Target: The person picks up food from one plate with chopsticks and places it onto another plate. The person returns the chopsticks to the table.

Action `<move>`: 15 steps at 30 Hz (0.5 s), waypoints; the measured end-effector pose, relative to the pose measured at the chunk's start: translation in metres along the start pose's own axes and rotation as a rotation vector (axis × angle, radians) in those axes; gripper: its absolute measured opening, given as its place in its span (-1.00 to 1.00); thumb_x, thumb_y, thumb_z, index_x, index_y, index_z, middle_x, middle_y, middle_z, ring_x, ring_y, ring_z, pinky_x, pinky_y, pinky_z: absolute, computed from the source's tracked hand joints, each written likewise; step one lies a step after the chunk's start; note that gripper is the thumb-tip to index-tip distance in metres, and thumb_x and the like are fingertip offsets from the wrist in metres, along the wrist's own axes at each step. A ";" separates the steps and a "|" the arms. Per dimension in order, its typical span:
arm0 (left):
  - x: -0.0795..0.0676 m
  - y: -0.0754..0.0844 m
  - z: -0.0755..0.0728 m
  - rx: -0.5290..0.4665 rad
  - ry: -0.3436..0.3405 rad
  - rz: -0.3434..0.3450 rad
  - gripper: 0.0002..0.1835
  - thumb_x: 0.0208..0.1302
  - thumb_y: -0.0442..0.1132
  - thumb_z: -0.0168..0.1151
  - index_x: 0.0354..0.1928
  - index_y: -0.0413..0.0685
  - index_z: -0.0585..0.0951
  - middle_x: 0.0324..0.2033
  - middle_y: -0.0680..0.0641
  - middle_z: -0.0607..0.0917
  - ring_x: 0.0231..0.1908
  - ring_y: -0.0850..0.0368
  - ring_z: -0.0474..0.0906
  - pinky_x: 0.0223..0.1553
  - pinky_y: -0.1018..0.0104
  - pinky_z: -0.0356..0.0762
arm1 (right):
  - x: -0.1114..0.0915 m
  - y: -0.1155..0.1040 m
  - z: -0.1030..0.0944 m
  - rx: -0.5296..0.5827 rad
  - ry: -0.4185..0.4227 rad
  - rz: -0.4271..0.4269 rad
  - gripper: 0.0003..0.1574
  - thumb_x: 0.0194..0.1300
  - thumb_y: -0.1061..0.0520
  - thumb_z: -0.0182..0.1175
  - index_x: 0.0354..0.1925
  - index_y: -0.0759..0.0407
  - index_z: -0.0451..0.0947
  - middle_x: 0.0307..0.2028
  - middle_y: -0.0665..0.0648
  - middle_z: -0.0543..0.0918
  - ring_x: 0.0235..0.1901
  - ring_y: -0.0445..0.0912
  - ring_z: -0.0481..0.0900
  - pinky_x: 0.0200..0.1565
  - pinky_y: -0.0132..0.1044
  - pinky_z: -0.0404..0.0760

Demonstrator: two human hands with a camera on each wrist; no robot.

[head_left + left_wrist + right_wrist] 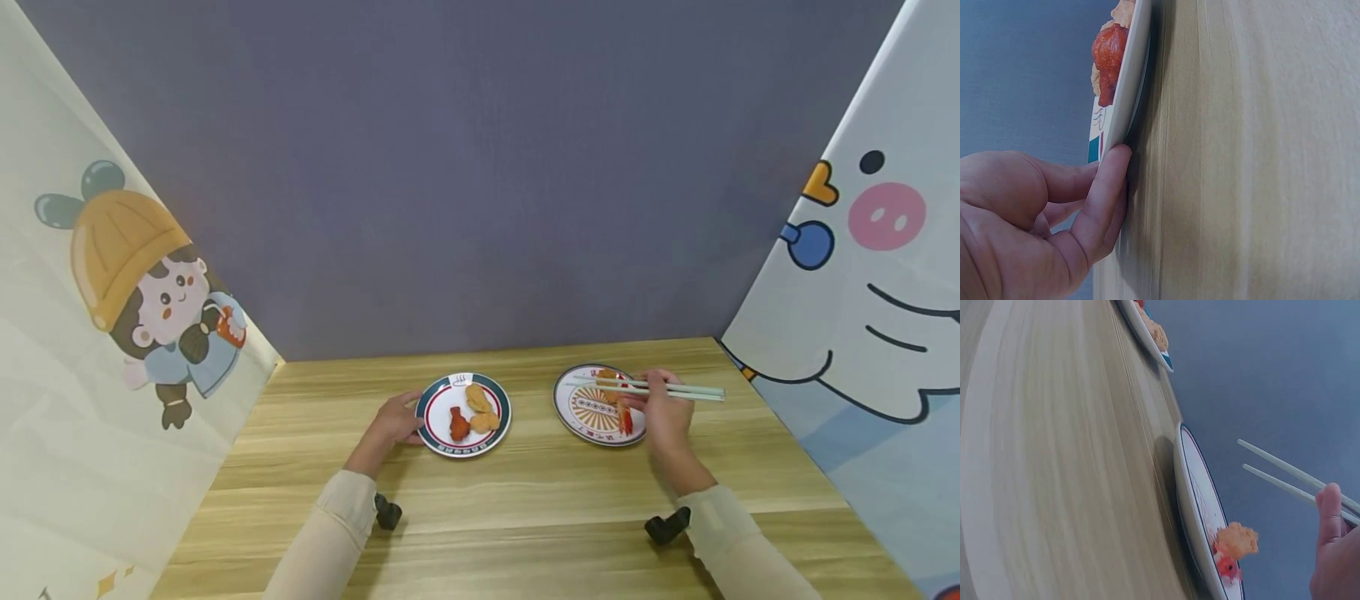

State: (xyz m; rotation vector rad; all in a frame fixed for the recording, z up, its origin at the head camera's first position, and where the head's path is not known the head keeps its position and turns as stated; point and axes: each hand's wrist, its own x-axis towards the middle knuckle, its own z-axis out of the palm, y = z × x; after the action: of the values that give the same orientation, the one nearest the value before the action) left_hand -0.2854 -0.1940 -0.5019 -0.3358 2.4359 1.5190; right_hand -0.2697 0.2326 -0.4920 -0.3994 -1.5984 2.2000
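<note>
My left hand pinches the rim of a plate with a dark green border, thumb on top and fingers beneath, as the left wrist view shows. On that plate lie a red-brown chicken drumstick and golden fried pieces. My right hand holds a pair of pale chopsticks over the second plate, which has an orange pattern. Golden battered food and a red shrimp-like piece sit on this plate. The chopstick tips are apart with nothing between them.
Both plates stand on a wood-grain table near its back edge. A grey panel rises behind it. Cartoon-printed sheets flank the sides. Black wrist mounts sit at both cuffs.
</note>
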 end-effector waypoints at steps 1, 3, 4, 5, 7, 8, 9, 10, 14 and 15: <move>0.000 0.000 0.000 -0.002 0.001 -0.006 -0.31 0.30 -0.57 0.12 0.48 -0.13 0.36 0.19 -0.47 0.57 -0.35 0.05 0.73 -0.34 0.23 0.86 | 0.001 -0.001 -0.001 -0.007 0.005 -0.004 -0.77 0.59 0.09 -0.01 -0.17 0.20 0.50 -0.39 0.06 0.70 -0.60 -0.15 0.74 -0.46 -0.26 0.84; 0.000 0.000 0.000 -0.001 0.001 -0.009 -0.31 0.31 -0.57 0.13 0.49 -0.12 0.35 0.21 -0.46 0.56 -0.34 0.04 0.73 -0.34 0.23 0.86 | 0.002 -0.002 -0.004 0.009 0.011 -0.010 -0.77 0.58 0.10 -0.01 -0.16 0.21 0.50 -0.40 0.06 0.69 -0.60 -0.15 0.74 -0.46 -0.28 0.83; 0.000 0.000 0.000 -0.003 0.001 -0.013 -0.31 0.31 -0.57 0.13 0.49 -0.12 0.36 0.21 -0.46 0.56 -0.34 0.03 0.73 -0.33 0.23 0.86 | 0.003 -0.002 -0.006 0.013 0.014 -0.016 -0.77 0.58 0.10 -0.01 -0.16 0.22 0.50 -0.40 0.07 0.69 -0.59 -0.15 0.74 -0.46 -0.29 0.83; 0.000 0.000 0.000 -0.004 0.000 -0.015 -0.31 0.31 -0.57 0.13 0.49 -0.11 0.35 0.22 -0.46 0.55 -0.33 0.03 0.73 -0.33 0.22 0.86 | 0.003 -0.002 -0.007 0.021 0.018 -0.022 -0.77 0.58 0.10 0.00 -0.16 0.22 0.50 -0.41 0.07 0.69 -0.59 -0.14 0.74 -0.47 -0.29 0.83; 0.000 0.000 0.000 -0.010 0.001 -0.017 -0.31 0.30 -0.57 0.13 0.49 -0.11 0.36 0.22 -0.46 0.56 -0.33 0.03 0.73 -0.33 0.22 0.86 | 0.005 -0.002 -0.009 0.039 0.029 -0.034 -0.78 0.57 0.11 0.01 -0.17 0.22 0.51 -0.41 0.08 0.69 -0.59 -0.13 0.74 -0.46 -0.29 0.83; 0.000 0.000 0.000 -0.008 0.000 -0.015 -0.31 0.30 -0.58 0.13 0.48 -0.12 0.36 0.22 -0.47 0.56 -0.33 0.03 0.73 -0.33 0.22 0.86 | 0.006 -0.002 -0.010 0.053 0.036 -0.040 -0.78 0.57 0.12 0.02 -0.18 0.22 0.51 -0.40 0.08 0.69 -0.59 -0.12 0.75 -0.47 -0.28 0.83; 0.000 0.000 0.000 -0.010 0.001 -0.016 -0.31 0.30 -0.58 0.12 0.48 -0.12 0.36 0.21 -0.47 0.56 -0.33 0.03 0.73 -0.33 0.22 0.86 | 0.006 -0.002 -0.011 0.062 0.043 -0.048 -0.79 0.57 0.12 0.02 -0.18 0.22 0.51 -0.40 0.09 0.69 -0.59 -0.11 0.74 -0.48 -0.29 0.83; 0.000 0.000 0.000 -0.008 0.001 -0.016 -0.31 0.30 -0.58 0.12 0.48 -0.12 0.36 0.20 -0.47 0.56 -0.33 0.04 0.73 -0.33 0.22 0.86 | 0.007 -0.001 -0.011 0.066 0.049 -0.060 -0.79 0.57 0.13 0.02 -0.20 0.21 0.51 -0.39 0.09 0.68 -0.60 -0.12 0.74 -0.50 -0.29 0.83; 0.000 0.000 0.000 -0.002 0.000 -0.011 -0.31 0.29 -0.59 0.12 0.48 -0.14 0.36 0.20 -0.47 0.56 -0.35 0.05 0.73 -0.34 0.22 0.86 | 0.010 0.001 -0.015 0.084 0.078 -0.102 -0.78 0.56 0.15 0.00 -0.22 0.21 0.51 -0.42 0.11 0.67 -0.63 -0.13 0.73 -0.57 -0.32 0.80; 0.000 0.000 0.000 -0.004 -0.001 -0.011 -0.31 0.29 -0.59 0.12 0.48 -0.14 0.36 0.20 -0.47 0.56 -0.35 0.05 0.73 -0.33 0.22 0.86 | 0.011 0.002 -0.016 0.078 0.087 -0.112 -0.79 0.56 0.16 0.00 -0.22 0.21 0.51 -0.43 0.11 0.67 -0.64 -0.14 0.73 -0.58 -0.33 0.79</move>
State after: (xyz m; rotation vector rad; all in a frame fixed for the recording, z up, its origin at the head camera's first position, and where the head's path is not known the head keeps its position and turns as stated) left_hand -0.2851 -0.1936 -0.5017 -0.3488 2.4272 1.5190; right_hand -0.2730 0.2506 -0.4985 -0.3692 -1.4489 2.1237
